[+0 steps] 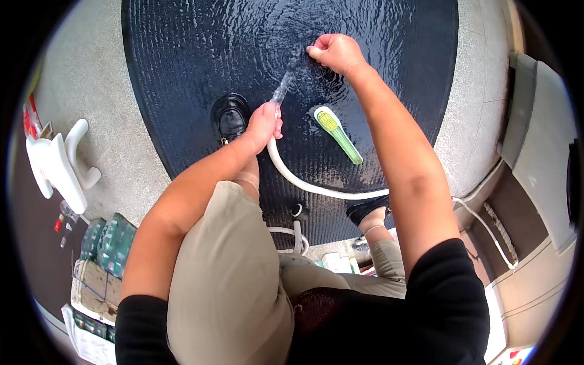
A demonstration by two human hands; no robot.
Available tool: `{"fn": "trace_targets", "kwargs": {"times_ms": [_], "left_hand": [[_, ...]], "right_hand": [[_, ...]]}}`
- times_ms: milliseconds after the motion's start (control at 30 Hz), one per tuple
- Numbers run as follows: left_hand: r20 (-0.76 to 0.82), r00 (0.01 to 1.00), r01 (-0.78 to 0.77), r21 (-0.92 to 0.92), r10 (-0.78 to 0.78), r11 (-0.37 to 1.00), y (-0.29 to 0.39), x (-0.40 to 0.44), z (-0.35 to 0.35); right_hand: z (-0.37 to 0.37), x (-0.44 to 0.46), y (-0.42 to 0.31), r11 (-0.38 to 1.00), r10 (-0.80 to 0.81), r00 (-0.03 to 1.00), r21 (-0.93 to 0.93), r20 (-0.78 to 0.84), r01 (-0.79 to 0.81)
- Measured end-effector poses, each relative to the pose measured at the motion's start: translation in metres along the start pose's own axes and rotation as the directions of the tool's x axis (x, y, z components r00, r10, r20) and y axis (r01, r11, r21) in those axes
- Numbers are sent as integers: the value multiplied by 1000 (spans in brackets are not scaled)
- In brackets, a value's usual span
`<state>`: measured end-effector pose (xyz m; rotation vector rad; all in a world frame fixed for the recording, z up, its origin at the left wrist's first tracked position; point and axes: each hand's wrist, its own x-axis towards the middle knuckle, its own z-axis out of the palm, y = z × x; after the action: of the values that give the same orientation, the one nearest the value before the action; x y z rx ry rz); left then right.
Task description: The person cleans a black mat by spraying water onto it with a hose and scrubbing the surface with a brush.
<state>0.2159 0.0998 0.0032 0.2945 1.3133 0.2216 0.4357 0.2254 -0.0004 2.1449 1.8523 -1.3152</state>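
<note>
My left hand [264, 126] is wrapped round the end of a white hose [298, 181], and water streams from it onto a wet black ribbed mat [194, 73]. Further up and to the right, my right hand [331, 52] is held over the mat with its fingers curled together; whatever is between them, if anything, is too small to make out. A green brush [338, 135] with yellowish bristles lies on the mat between my forearms, touched by neither hand.
My black shoes [231, 115] are on the mat. At the left are a white plastic object [58, 167] and packs of green bottles [115, 243]. Grey panels [538, 121] line the right side, with a thin white hose [486, 228] below. Pale floor [103, 91] borders the mat.
</note>
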Motion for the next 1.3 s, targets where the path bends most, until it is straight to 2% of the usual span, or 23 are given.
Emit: {"fn": "trace_targets", "kwargs": {"times_ms": [33, 67, 267, 300, 333, 400, 467, 567, 600, 667, 733, 800, 900, 933, 1000, 1033, 1067, 1133, 1200, 1300], "left_hand": [[-12, 1000, 2, 16, -2, 1000, 1, -1, 1], [-12, 1000, 2, 17, -2, 1000, 1, -1, 1], [3, 1000, -4, 22, 4, 1000, -2, 2, -1], [4, 1000, 2, 19, -2, 1000, -2, 2, -2], [6, 1000, 9, 16, -9, 1000, -1, 1, -1], [12, 1000, 0, 14, 0, 1000, -1, -3, 1], [22, 999, -28, 36, 27, 999, 3, -6, 3], [57, 997, -57, 122, 51, 991, -3, -5, 1], [66, 997, -57, 160, 47, 985, -3, -7, 1], [65, 997, -53, 196, 41, 979, -3, -7, 2], [93, 993, -97, 272, 74, 958, 7, -7, 9], [119, 991, -98, 286, 66, 953, 21, -8, 21], [138, 988, -107, 302, 68, 947, 34, -7, 33], [143, 987, -119, 309, 77, 944, 36, -6, 36], [126, 990, -104, 307, 68, 946, 34, -6, 35], [107, 993, -87, 303, 57, 949, 32, -6, 33], [107, 993, -85, 303, 55, 949, 30, -5, 31], [73, 996, -65, 277, 46, 959, 25, -5, 24], [60, 997, -58, 268, 44, 962, 22, -3, 21], [54, 998, -52, 264, 39, 963, 22, -5, 23]], "right_hand": [[-2, -1, -5, 988, -62, 997, -147, -39, 56], [-3, -3, -10, 981, -59, 998, -186, -16, 55], [6, -3, -16, 954, -95, 986, -295, -138, 51], [6, 0, -1, 998, 18, 992, -50, -124, -24], [5, 0, 8, 975, 122, 989, 195, -84, -104], [13, -15, 18, 964, 112, 986, 253, -127, -77], [18, -45, 12, 996, 27, 966, 85, -257, -5], [40, -79, 21, 966, -205, 931, -212, -300, 145], [38, -87, 21, 971, -216, 921, -168, -325, 169], [30, -88, 43, 992, -80, 865, -123, -495, 21], [17, -78, 76, 964, 267, 765, 154, -586, -218], [3, -66, 108, 952, 305, 659, 215, -688, -217], [-21, -56, 125, 984, 175, 680, 145, -712, -102], [-25, -53, 126, 984, 177, 678, 146, -714, -103], [-32, -48, 129, 998, -6, 706, 37, -708, 46], [-33, -46, 131, 998, -54, 727, -44, -684, 33], [-35, -45, 133, 999, -53, 729, -43, -683, 32], [-38, -46, 134, 967, -190, 753, -253, -630, 32], [-41, -46, 132, 951, -230, 749, -305, -621, 39], [-45, -45, 128, 861, -203, 888, -507, -413, -40]]}}
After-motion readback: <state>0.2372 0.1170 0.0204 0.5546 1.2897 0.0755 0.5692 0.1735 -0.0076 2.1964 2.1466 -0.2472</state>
